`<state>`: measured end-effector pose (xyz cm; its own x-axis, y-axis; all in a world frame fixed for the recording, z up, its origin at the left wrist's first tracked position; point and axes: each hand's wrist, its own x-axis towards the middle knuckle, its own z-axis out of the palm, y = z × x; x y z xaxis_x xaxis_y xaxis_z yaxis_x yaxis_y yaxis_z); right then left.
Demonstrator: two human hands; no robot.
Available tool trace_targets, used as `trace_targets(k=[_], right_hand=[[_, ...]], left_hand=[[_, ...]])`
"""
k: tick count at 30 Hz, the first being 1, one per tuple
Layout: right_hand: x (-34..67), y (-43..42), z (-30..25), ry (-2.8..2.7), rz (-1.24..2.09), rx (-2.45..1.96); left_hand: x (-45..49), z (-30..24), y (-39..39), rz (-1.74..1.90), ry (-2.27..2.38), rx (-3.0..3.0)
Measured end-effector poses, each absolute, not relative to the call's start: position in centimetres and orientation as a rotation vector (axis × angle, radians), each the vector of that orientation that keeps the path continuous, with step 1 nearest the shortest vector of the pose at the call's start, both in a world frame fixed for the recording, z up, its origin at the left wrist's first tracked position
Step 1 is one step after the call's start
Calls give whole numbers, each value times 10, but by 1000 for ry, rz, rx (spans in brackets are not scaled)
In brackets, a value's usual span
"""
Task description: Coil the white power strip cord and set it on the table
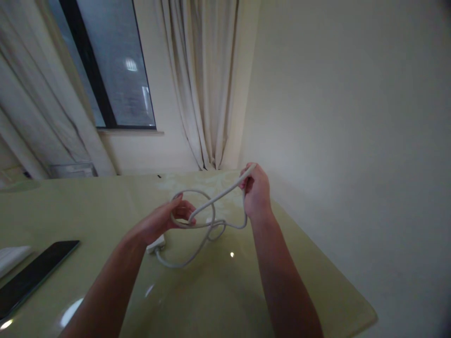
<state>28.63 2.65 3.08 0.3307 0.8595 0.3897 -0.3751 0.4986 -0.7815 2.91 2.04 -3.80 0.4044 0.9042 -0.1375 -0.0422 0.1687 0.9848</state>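
A white cable (207,224) hangs in loops between my hands above a glossy pale-green table (218,291). My left hand (168,219) is closed around a loop of the cable, fingers curled through it. My right hand (256,190) is raised a little higher and pinches a straight run of the same cable near its upper end. A white plug block (156,244) at one end of the cable rests on the table under my left wrist, and a slack loop trails onto the tabletop below.
A dark flat phone or tablet (33,273) lies at the table's left, beside a white object (12,258) at the edge. Behind stand a window (109,70), cream curtains (200,84) and a bare wall at right. The table's right corner is near.
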Motion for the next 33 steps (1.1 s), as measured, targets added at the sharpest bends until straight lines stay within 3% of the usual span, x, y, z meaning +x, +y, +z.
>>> trace_targets(k=[4,8,10,14,19,23,29,33], right_hand=[[305,39,28,-815,807,-807],[307,7,45,-904,295,-810],[294,-26,56,-1126,2,-752],[252,-76,63,-1991,-245,-758],[223,-69,50,-2234,-428,-1039],[236,-55,51,-2295,-370,-1167],[265,-41,58,-1982,101,-1191],[264,-23,49,-1702,129,-1331]], left_hand=[[53,-40,19,947,917,1344],[64,-33,20,1354,1103,1163],[68,-25,14,1483,1167,1155],[74,-3,-7,1576,1054,1294],[74,8,-22,1526,906,1289],[68,8,-15,1485,975,1264],[33,0,13,1659,1275,1331],[19,2,13,1601,1124,1068]])
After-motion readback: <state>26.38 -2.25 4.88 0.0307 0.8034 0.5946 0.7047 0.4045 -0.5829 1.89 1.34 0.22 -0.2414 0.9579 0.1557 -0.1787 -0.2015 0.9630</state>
